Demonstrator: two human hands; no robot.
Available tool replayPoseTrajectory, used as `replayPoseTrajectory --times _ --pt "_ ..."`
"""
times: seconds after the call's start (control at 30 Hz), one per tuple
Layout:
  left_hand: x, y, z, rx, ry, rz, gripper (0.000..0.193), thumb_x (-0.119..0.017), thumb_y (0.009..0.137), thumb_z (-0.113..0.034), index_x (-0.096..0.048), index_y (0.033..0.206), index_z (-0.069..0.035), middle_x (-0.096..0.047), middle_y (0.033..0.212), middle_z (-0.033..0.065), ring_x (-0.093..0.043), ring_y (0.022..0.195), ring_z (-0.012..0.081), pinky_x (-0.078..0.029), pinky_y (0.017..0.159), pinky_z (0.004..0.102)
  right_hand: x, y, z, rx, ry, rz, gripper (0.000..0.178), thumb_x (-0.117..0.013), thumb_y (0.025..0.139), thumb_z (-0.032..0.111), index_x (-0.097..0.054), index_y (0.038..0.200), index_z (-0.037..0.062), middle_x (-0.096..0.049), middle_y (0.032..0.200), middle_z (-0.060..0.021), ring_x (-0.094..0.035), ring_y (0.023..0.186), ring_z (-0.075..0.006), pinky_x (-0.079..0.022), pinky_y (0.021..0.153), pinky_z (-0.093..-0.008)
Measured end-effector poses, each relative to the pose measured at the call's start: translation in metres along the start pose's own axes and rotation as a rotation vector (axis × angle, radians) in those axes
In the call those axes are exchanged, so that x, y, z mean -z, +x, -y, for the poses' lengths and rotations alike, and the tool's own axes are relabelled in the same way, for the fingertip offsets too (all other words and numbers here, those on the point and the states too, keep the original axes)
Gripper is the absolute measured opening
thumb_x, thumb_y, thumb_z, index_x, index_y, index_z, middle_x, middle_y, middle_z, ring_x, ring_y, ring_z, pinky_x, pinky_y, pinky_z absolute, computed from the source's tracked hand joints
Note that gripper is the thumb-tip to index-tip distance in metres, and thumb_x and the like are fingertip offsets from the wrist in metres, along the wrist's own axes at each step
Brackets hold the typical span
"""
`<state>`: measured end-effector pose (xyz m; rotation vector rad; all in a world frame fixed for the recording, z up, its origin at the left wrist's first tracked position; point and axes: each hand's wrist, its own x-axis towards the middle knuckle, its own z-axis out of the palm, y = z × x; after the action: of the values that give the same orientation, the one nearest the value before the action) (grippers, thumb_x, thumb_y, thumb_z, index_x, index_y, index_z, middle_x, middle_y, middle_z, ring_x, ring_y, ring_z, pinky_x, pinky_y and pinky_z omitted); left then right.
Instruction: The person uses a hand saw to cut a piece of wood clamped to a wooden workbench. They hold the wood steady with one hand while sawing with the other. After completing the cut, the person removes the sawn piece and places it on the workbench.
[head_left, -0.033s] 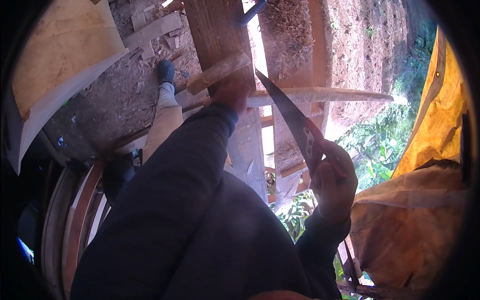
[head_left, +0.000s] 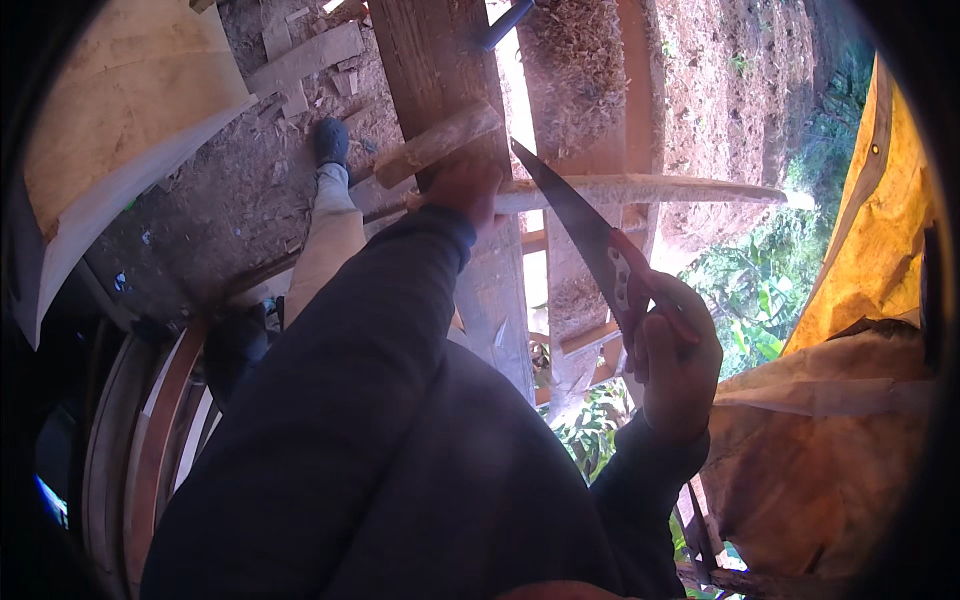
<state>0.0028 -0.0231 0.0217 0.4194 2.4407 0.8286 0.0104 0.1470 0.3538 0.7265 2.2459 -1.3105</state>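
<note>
My left hand is closed on a long, pale wooden strip, holding it down across a thick plank. The strip juts out to the right past the plank's edge. In my right hand is a handsaw with a dark tapering blade and a red-and-black handle. Its blade slants up to the left and crosses the strip just right of my left hand; whether the teeth touch the wood I cannot tell. A short wooden block lies on the plank just beyond my left hand.
Wood shavings cover another board to the right. Offcuts litter the ground at the far left, near a shoe and trousered leg. A yellow tarp hangs at right. A pale sheet curves at upper left.
My right hand and the saw handle have shifted slightly right. My left hand and the wooden strip stay where they were.
</note>
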Motion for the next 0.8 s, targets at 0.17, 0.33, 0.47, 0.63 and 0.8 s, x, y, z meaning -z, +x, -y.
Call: replayPoseTrajectory --times 0.17,0.33,0.47,0.63,0.8 --pt "-0.004 0.000 0.002 0.001 -0.038 -0.043 0.050 -0.089 0.079 -0.039 -0.066 0.113 -0.011 -0.066 0.116 0.0143 -0.065 0.114 0.0354 -0.049 0.102 0.0522 -0.004 0.015 0.033 -0.139 -0.077 0.037 0.030 -0.066 0.104 0.016 -0.069 0.130 0.0011 -0.071 0.101 -0.0019 -0.051 0.063 -0.0042 -0.042 0.058 -0.0230" --pt "0.002 0.001 0.001 0.035 -0.056 0.045 0.053 -0.089 0.080 -0.040 -0.066 0.118 -0.012 -0.065 0.121 0.0144 -0.063 0.120 0.0354 -0.048 0.104 0.0508 -0.001 0.029 0.057 -0.187 -0.005 0.100 0.023 -0.064 0.101 0.009 -0.071 0.122 0.0024 -0.069 0.096 -0.0010 -0.051 0.063 -0.0032 -0.042 0.056 -0.0228" --pt "0.002 0.001 0.001 0.035 -0.076 0.064 0.055 -0.089 0.080 -0.040 -0.066 0.121 -0.012 -0.064 0.127 0.0151 -0.062 0.123 0.0356 -0.048 0.107 0.0489 -0.005 0.044 0.087 -0.245 -0.089 0.155 0.026 -0.061 0.101 0.006 -0.066 0.126 0.0030 -0.066 0.088 -0.0006 -0.050 0.062 -0.0039 -0.041 0.055 -0.0212" --pt "0.004 0.002 0.002 0.026 -0.096 0.067 0.056 -0.090 0.081 -0.035 -0.063 0.124 -0.011 -0.066 0.124 0.0131 -0.066 0.119 0.0328 -0.051 0.102 0.0490 -0.006 0.068 0.098 -0.215 -0.075 0.257 0.026 -0.059 0.106 0.008 -0.064 0.130 0.0025 -0.067 0.089 0.0003 -0.053 0.065 -0.0039 -0.042 0.055 -0.0212" --pt "0.015 0.001 -0.001 0.056 -0.079 0.084 0.056 -0.090 0.081 -0.033 -0.065 0.125 -0.010 -0.067 0.127 0.0142 -0.065 0.122 0.0338 -0.051 0.105 0.0480 -0.020 0.093 0.091 -0.167 -0.043 0.249 0.024 -0.054 0.108 0.009 -0.064 0.129 0.0026 -0.048 0.067 0.0050 -0.040 0.048 -0.0027 -0.031 0.042 -0.0224"
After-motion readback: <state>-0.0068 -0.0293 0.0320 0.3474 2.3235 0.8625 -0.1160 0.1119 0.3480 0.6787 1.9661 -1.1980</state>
